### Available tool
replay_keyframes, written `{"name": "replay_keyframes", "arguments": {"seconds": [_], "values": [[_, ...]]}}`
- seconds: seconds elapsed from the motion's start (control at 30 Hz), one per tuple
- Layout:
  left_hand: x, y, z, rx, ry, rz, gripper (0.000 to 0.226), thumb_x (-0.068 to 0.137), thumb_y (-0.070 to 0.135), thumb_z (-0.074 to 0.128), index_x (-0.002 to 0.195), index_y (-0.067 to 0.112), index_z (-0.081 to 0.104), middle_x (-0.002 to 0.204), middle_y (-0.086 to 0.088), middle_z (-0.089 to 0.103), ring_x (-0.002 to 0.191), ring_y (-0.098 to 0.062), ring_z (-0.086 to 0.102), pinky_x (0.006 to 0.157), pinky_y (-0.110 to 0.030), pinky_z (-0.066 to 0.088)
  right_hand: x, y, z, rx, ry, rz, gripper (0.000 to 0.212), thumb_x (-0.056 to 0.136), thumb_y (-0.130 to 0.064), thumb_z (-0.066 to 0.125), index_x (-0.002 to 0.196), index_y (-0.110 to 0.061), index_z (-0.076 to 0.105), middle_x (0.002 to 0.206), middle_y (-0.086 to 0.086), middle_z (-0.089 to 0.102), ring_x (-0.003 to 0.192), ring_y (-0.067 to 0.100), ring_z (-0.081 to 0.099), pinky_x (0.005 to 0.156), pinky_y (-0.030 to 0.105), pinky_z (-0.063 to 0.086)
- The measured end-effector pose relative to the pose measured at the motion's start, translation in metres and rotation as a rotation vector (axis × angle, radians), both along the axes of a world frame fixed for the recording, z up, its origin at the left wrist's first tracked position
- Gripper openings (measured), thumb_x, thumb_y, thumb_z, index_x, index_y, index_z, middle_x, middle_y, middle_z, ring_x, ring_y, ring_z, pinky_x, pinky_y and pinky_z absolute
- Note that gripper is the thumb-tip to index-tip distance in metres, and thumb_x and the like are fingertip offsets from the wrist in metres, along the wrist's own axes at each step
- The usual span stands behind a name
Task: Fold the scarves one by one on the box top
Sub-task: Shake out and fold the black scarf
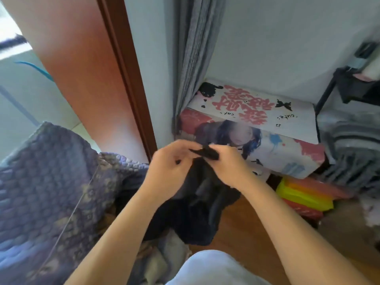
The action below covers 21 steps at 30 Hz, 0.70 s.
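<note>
A black scarf (197,202) hangs in front of me, its lower part bunched over the floor. My right hand (228,163) pinches its top edge. Close beside it, my left hand (170,161) grips the same edge with curled fingers. Both hands are held in the air just in front of the printed box (267,116), whose white top with pink lettering lies bare behind them. The box front shows a printed picture, partly hidden by my hands.
A purple patterned blanket (51,192) fills the left. A brown door frame (127,79) and grey curtain (193,58) stand behind. Yellow and red packages (304,194) lie on the wooden floor at right, beside a grey-draped rack (349,145). More cloth (164,254) is piled near my knee.
</note>
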<state>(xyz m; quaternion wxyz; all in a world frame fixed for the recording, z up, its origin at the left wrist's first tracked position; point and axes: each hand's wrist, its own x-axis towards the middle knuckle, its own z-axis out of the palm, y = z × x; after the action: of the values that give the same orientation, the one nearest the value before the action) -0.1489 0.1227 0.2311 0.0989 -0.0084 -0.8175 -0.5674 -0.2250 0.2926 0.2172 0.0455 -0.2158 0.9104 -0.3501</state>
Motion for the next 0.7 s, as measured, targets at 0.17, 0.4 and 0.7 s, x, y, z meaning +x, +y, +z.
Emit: {"name": "replay_keyframes", "arguments": {"seconds": [0.17, 0.4, 0.7], "values": [[-0.015, -0.019, -0.071, -0.244, -0.232, -0.147, 0.080, 0.081, 0.042, 0.078, 0.148, 0.044, 0.034, 0.142, 0.013, 0.046, 0.130, -0.006, 0.045, 0.109, -0.031, 0.042, 0.006, 0.013, 0.047, -0.127, -0.052, -0.043, 0.014, 0.096, 0.002, 0.045, 0.093, 0.002, 0.059, 0.085, 0.022, 0.059, 0.082, 0.031, 0.055, 0.066, 0.033, 0.034], [-0.037, -0.067, -0.122, -0.417, -0.292, 0.349, 0.023, 0.094, 0.011, 0.056, 0.108, 0.021, 0.071, 0.095, -0.004, 0.074, 0.092, -0.029, 0.067, 0.075, -0.036, 0.051, -0.014, 0.042, 0.088, -0.374, 0.127, -0.525, 0.041, 0.096, -0.030, 0.060, 0.093, 0.011, 0.061, 0.094, 0.032, 0.062, 0.091, 0.044, 0.059, 0.065, 0.040, 0.042], [-0.069, -0.038, 0.066, -0.338, 0.076, -0.168, 0.028, 0.101, 0.009, 0.052, 0.086, 0.030, 0.063, 0.079, 0.016, 0.066, 0.075, 0.004, 0.059, 0.072, -0.023, 0.047, -0.004, 0.007, 0.085, -0.125, 0.005, 0.016, 0.039, 0.080, -0.029, 0.082, 0.111, -0.027, 0.059, 0.097, -0.019, 0.062, 0.085, -0.016, 0.056, 0.078, 0.007, 0.047]]}}
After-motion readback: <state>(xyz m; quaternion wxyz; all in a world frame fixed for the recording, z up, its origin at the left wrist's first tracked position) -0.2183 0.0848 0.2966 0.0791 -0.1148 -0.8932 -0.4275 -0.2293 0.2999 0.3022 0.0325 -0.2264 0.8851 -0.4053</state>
